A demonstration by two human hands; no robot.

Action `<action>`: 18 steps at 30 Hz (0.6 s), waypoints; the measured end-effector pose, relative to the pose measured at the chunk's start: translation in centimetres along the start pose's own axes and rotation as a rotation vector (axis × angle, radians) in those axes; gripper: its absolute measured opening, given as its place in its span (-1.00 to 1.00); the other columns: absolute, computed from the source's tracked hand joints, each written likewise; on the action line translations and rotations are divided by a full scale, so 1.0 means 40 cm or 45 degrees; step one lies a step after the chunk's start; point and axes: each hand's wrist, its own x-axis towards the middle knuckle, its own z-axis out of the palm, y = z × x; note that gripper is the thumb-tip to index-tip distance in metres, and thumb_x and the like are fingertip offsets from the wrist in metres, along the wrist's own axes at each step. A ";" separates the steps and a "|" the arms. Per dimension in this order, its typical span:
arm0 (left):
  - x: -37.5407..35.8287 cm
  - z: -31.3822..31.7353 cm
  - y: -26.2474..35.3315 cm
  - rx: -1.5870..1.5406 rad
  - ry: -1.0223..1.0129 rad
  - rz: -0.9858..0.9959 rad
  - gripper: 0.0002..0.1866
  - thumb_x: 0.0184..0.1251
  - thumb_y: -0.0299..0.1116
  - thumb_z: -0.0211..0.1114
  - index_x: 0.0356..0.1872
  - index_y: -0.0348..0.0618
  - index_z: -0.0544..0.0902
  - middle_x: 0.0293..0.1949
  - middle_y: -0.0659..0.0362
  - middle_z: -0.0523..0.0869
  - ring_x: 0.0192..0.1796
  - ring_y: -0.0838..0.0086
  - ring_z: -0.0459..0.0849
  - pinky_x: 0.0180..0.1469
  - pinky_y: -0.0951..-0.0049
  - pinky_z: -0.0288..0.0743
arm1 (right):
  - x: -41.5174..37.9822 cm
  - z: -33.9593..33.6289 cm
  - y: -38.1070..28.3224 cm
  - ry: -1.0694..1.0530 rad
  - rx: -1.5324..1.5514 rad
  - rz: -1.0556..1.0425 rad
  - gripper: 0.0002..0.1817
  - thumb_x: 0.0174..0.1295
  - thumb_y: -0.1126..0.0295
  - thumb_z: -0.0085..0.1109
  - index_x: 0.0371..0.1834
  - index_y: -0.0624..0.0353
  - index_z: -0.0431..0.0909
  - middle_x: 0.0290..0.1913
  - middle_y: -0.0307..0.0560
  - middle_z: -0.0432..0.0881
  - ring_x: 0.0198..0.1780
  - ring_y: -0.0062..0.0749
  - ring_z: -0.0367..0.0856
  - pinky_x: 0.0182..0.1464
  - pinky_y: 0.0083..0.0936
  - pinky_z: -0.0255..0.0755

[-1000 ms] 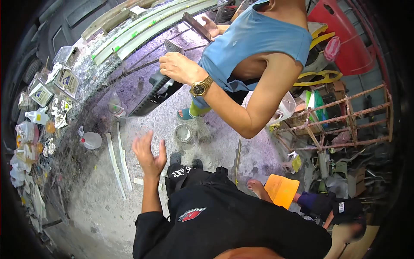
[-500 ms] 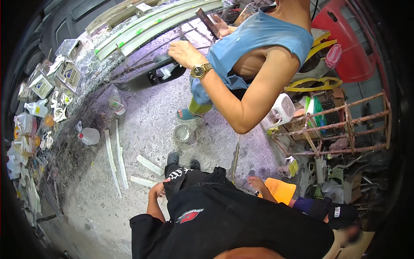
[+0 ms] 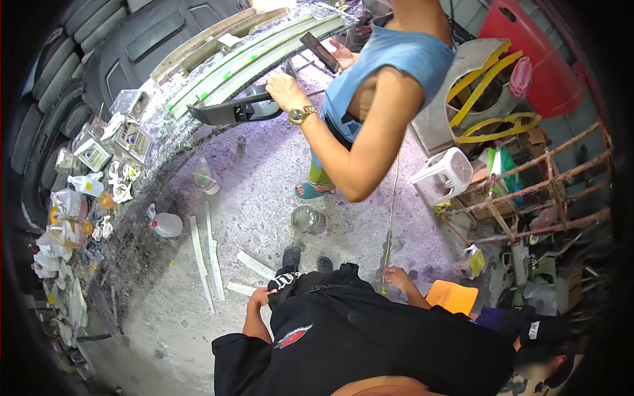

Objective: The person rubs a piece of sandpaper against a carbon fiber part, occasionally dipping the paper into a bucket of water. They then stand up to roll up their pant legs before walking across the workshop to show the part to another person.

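Note:
My left hand (image 3: 262, 297) hangs beside my black trousers (image 3: 310, 289), fingers loosely bent and apart, near or touching the cloth. Pale strips (image 3: 255, 265) lie on the floor close to it. On the other side, my right hand (image 3: 397, 277) hangs low with loose fingers and nothing visible in it. Near it, a thin line with a yellow end (image 3: 384, 290) runs along the floor. A co-worker in a blue sleeveless top (image 3: 389, 66) holds a phone (image 3: 319, 53) in one hand; the other hand (image 3: 287, 92) is at a long black plastic part (image 3: 228, 113).
A round clear container (image 3: 308, 219) stands before my feet. Jugs (image 3: 166, 224) and tins (image 3: 132, 140) are at left. A white stool (image 3: 444, 174), rusty metal frame (image 3: 551, 185) and red panel (image 3: 528, 56) are at right. Another person in a black cap is low right, near an orange sheet (image 3: 453, 297).
My view has shifted, so most things appear farther right. The co-worker's upper body leans left in the picture, and the black plastic part sits higher. My hands stay at my sides.

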 end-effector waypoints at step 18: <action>-0.232 0.190 -0.334 0.493 0.168 -0.142 -0.66 -0.09 -0.13 0.43 -0.34 -0.15 0.75 -0.33 -0.11 0.74 -0.24 -0.01 0.73 -0.21 0.14 0.56 | 0.238 -0.088 -0.005 0.088 0.225 -0.004 -0.79 0.19 0.36 0.22 -0.16 0.20 0.62 -0.43 -0.20 0.61 -0.51 -0.49 0.54 -0.48 -0.46 0.44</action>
